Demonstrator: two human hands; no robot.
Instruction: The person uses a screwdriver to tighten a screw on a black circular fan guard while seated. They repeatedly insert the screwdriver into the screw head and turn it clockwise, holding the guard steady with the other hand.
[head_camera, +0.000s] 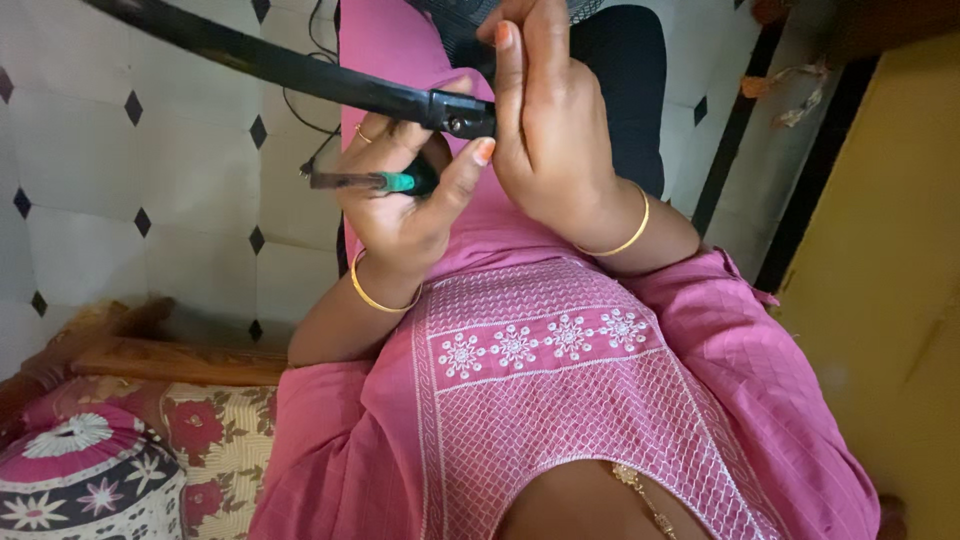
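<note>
The left hand (400, 190) is closed around a screwdriver (375, 182) with a green and black handle, its shaft pointing left. The right hand (545, 110) pinches the end of a long black bar (290, 70) just above, fingers pressed on its joint. Below lie pink embroidered clothing (540, 400), a white tiled floor (150, 180) and a flowered cushion (215, 430).

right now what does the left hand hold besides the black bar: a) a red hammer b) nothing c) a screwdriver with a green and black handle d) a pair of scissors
c: the left hand grips a screwdriver with a green and black handle, its shaft pointing left, just under the black bar; the right hand is at the bar's end.
</note>
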